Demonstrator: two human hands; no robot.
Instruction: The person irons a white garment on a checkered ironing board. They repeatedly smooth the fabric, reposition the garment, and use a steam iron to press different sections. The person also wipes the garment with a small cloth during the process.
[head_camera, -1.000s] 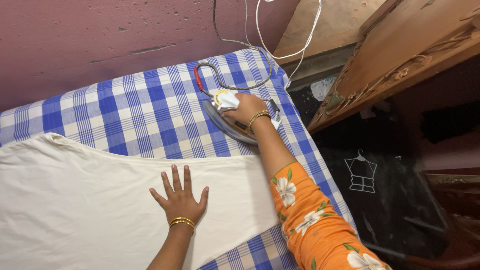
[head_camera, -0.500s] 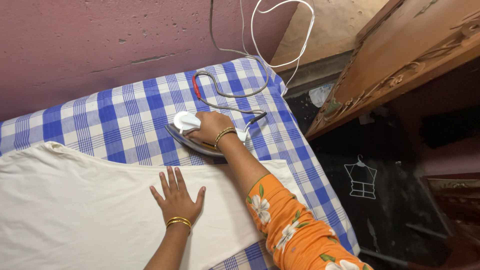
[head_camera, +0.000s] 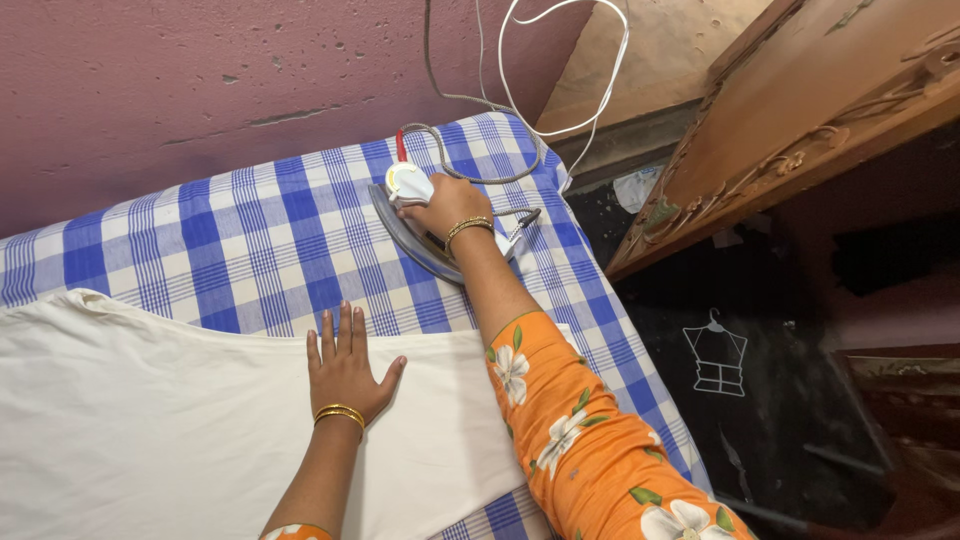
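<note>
One iron (head_camera: 420, 225), one cream cloth (head_camera: 150, 420)

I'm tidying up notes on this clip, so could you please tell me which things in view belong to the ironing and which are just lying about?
In use:
iron, gripped by right hand
cream cloth, pressed flat by left hand
checked cover
cord

Lying about:
carved wooden panel
scrap of paper on the floor

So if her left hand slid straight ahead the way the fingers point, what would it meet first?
The left hand lies flat on the white cloth, fingers pointing up toward the wall. It would cross the cloth's edge onto the blue checked sheet first; the iron sits off to the right of that line, probably clear.
</note>
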